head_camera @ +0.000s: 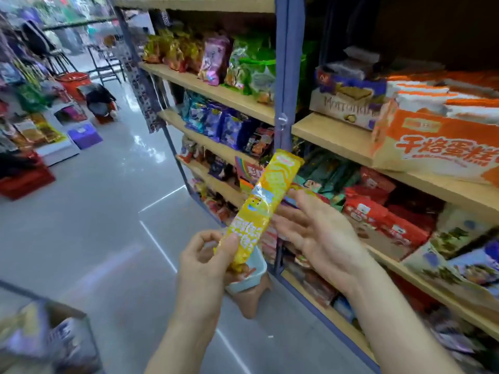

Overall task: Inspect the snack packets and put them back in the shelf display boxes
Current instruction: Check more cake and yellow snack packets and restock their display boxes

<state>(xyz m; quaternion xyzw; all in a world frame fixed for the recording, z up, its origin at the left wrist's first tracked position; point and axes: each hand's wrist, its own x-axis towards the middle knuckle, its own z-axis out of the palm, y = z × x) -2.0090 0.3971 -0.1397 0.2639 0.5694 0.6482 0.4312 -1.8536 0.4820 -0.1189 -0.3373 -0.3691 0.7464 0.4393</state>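
Your left hand (208,260) holds the low end of the long yellow plastic snack packet (266,201): the thumb and the curled fingers pinch it there. The packet is in the air in front of you, between the aisle floor on the left and the shelves on the right. Its long axis goes from the pinched near end up and a little to the right, so the free top end points far, toward the blue shelf post (283,76). The printed face looks at you. Your right hand (324,236) is just right of the packet's middle, fingers spread, holding nothing; whether the fingertips touch the wrapper I cannot tell. The display boxes lie further right, for example the orange and white cardboard box (432,147). I judge the right hand is nearer to them.
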